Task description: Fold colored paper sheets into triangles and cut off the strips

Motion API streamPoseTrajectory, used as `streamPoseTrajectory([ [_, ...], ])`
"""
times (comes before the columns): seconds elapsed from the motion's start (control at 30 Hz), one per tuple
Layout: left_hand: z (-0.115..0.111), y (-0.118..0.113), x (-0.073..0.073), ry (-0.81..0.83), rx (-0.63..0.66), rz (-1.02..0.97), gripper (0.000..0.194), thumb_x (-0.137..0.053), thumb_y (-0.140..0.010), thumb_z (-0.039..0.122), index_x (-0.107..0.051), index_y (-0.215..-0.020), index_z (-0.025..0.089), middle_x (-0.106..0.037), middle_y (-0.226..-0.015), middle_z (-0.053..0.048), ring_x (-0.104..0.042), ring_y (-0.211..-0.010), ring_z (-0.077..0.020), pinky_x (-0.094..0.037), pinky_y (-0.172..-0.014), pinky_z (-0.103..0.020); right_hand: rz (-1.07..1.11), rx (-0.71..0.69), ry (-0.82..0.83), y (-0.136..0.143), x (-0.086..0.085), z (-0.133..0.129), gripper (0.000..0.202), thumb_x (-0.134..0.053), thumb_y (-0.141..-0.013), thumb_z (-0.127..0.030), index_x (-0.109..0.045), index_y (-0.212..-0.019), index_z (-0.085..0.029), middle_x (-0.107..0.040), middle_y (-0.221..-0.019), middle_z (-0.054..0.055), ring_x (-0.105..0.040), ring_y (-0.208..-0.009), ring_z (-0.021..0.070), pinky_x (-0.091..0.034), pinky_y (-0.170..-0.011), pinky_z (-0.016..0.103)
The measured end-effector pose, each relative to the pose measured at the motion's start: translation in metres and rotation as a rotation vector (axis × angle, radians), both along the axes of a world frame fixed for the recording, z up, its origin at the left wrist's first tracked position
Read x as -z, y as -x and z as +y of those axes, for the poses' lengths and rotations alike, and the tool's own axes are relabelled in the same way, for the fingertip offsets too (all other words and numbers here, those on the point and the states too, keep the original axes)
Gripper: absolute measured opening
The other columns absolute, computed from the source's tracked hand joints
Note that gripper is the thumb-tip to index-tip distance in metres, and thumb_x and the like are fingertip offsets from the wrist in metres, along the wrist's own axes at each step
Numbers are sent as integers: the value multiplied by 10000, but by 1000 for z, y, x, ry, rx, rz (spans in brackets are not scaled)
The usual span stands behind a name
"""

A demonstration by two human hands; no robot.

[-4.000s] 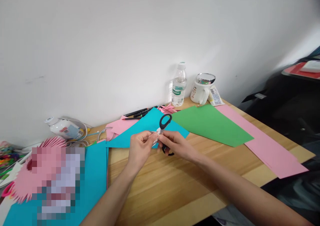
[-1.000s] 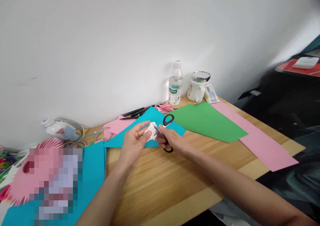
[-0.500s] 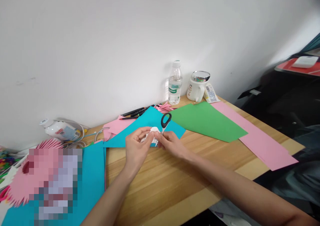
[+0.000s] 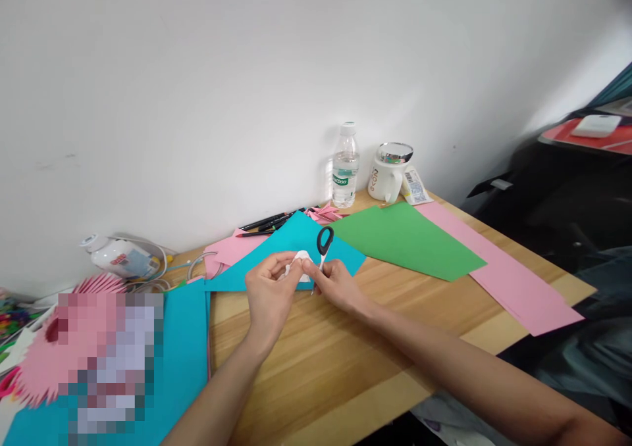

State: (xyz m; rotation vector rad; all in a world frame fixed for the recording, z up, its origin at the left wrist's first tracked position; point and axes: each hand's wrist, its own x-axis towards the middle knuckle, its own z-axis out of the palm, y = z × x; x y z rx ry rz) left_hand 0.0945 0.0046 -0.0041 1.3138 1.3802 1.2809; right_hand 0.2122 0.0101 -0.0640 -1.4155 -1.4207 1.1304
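Two bare hands are meeting over the wooden table [image 4: 316,373], and we are holding a small, crumpled white piece [image 4: 301,256] between them. With our left hand [image 4: 270,287] we are pinching it between thumb and bent forefinger. Our right hand [image 4: 340,287] is gripping the scissors [image 4: 324,243]; one black loop is standing up above the knuckles, while most of the blades are hiding behind our fingers. The right thumb is pressing close to the left one, at the edge of the white piece; how the other right fingers are curling, we cannot tell.

Behind our hands a blue sheet [image 4: 296,237] is lying on the table and overlapping a green sheet [image 4: 409,241], which is covering part of some pink strips [image 4: 526,291] on the right. Near the wall, a clear bottle [image 4: 345,176] is standing upright beside a white mug [image 4: 384,181]. Dark pens [image 4: 269,223] are lying left of the bottle, and farther left a white bottle [image 4: 118,256] is resting tilted.
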Motion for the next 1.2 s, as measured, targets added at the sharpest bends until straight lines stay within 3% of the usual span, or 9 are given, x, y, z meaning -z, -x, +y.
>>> streamPoseTrajectory([
  [0.1,6,5,-1,23,-51,-94,199,-726,-592,273,-677,-740,150,-719,-713,-31,-655,-642,-160,-500,-593,-242,106,-44,32,-1,-6,0,704,-345,-680,-807,-468,-413,-167,-404,-389,-8,-365,-405,89,-247,-416,233],
  [0.23,20,20,-5,30,-129,-280,245,-769,-527,236,-673,-729,139,-704,-657,-15,-636,-597,-132,-486,-596,-229,316,-56,192,-3,-15,1,757,-261,-671,-842,-504,-441,-162,-378,-355,-10,-352,-368,84,-222,-391,224],
  [0.57,24,24,-2,79,-25,-223,374,-775,-542,318,-670,-837,115,-713,-762,-73,-660,-695,-187,-488,-628,-266,736,-72,419,-3,-11,4,681,-374,-745,-744,-585,-593,-115,-317,-482,-52,-369,-399,54,-133,-364,184],
  [0.77,25,26,1,42,-69,-58,313,-738,-595,360,-687,-817,144,-699,-809,-41,-621,-668,-139,-480,-648,-252,816,-114,455,-4,-13,4,636,-366,-810,-667,-596,-620,-105,-359,-506,-32,-403,-408,59,-136,-339,170],
  [1.0,33,29,9,52,-54,-102,287,-752,-548,322,-692,-747,125,-683,-709,-39,-573,-595,-119,-460,-581,-235,755,-144,374,-5,-8,7,429,-493,-799,-506,-624,-669,-119,-446,-498,-20,-453,-415,73,-204,-328,171],
  [1.1,46,42,12,-43,-179,-112,251,-744,-539,277,-686,-733,129,-677,-690,-34,-572,-602,-121,-460,-577,-233,561,-208,207,-7,-9,4,288,-608,-733,-411,-626,-648,-136,-581,-641,15,-470,-422,59,-338,-394,200],
  [1.2,66,68,9,-99,-499,-237,205,-725,-526,188,-654,-708,127,-645,-644,-7,-561,-577,-107,-465,-570,-228,411,-242,12,-4,-7,0,267,-618,-726,-426,-653,-711,-161,-628,-918,58,-565,-609,105,-455,-538,244],
])
